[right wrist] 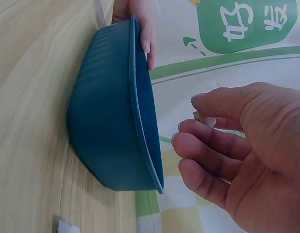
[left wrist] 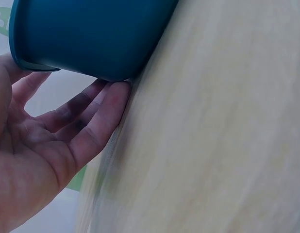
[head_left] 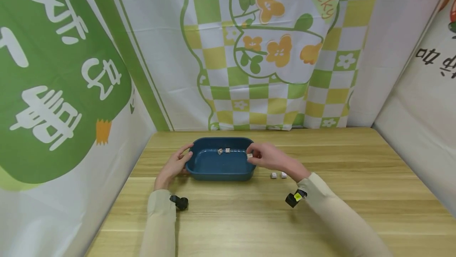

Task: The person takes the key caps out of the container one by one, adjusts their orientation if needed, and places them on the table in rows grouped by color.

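Observation:
A blue plastic basin [head_left: 221,177] stands on the wooden table, with two small whitish blocks [head_left: 227,150] lying inside it. My left hand [head_left: 175,165] holds the basin's left end, thumb at the rim and other fingers against the outside and lower edge. My right hand [head_left: 268,157] pinches a small white block [right wrist: 205,119] between thumb and fingers, above the basin's right rim. Two more white blocks [head_left: 273,175] lie on the table right of the basin, below the right wrist. The blocks look like keycaps, but their markings are too small to read.
The wooden table [head_left: 228,217] extends around the basin. A printed cloth [head_left: 249,102] hangs behind it, with more cloth at both sides. Each wrist wears a small black camera [head_left: 179,202].

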`<state>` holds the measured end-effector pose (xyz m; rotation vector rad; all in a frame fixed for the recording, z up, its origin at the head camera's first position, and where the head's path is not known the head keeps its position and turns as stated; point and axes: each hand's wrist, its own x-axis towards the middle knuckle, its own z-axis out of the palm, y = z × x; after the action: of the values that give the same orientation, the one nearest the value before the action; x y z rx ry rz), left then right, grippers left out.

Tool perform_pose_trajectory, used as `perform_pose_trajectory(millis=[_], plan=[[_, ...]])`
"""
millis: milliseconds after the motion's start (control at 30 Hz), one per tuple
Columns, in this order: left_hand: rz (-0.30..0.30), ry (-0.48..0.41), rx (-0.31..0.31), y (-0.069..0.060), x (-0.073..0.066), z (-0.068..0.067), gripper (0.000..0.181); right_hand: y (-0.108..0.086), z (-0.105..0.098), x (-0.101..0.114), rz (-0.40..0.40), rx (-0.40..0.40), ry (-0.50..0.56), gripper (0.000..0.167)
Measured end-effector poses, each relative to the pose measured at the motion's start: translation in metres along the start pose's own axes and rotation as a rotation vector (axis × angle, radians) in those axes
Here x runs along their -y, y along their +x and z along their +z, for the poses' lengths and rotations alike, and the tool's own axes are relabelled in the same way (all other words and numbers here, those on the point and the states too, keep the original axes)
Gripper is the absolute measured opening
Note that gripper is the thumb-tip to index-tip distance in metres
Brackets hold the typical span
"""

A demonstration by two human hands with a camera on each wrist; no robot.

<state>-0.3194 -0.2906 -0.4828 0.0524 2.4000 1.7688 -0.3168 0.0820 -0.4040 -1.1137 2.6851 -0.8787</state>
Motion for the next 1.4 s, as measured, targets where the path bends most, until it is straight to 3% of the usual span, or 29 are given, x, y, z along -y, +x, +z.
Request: perform_pose_trajectory(millis=[533,1400], plan=[[-0.012,-0.02,-0.007,0.003,0.003,0.0,0.05,-0.032,-0.002,-0.019,-0.026,-0.061,0.018,0.013],[-0.002,0.007,0.001,0.0,0.001,0.0,0.052,-0.078,0.007,-0.05,0.08,-0.062,-0.015,0.013]])
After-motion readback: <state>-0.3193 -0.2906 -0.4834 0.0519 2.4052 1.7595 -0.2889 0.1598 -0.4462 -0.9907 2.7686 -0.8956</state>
